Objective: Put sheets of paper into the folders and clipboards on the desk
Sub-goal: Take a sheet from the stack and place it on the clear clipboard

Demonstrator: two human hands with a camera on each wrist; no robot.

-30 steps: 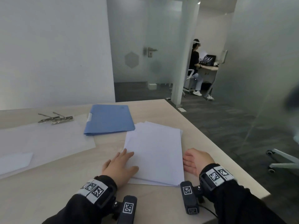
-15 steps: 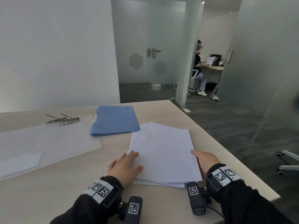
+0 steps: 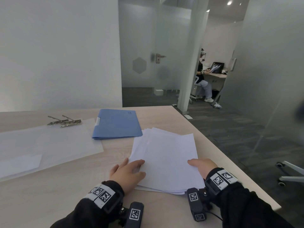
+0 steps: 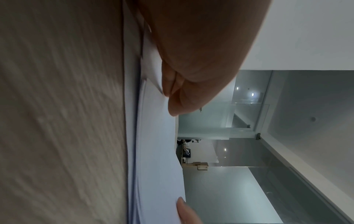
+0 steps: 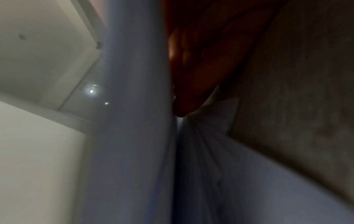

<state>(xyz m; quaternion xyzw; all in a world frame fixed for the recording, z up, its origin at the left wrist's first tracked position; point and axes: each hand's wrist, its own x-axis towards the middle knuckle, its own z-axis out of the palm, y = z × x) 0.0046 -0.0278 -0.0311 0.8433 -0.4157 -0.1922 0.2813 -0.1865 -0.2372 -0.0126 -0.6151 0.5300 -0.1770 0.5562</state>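
A loose stack of white paper [image 3: 166, 158] lies on the desk in front of me. My left hand [image 3: 130, 171] is at its near left edge, and in the left wrist view the thumb and fingertips [image 4: 172, 97] pinch the raised edge of the top sheet [image 4: 161, 151]. My right hand [image 3: 200, 165] grips the top sheet's right edge, thumb on top; its fingers [image 5: 191, 84] reach under the lifted sheet [image 5: 134, 121]. A closed blue folder [image 3: 117, 124] lies beyond the stack. A translucent clipboard [image 3: 49, 145] with metal clips [image 3: 65, 121] lies to the left.
The desk's right edge [image 3: 230, 155] runs close beside the stack. An office chair base [image 3: 289, 173] stands on the dark floor to the right. Another person sits at a far desk [image 3: 204, 79] behind glass partitions. A white wall backs the desk.
My right hand has moved from the desk beside the stack onto the top sheet's right edge and taken hold of it. The top sheet has shifted slightly right. My left hand stays at the left edge.
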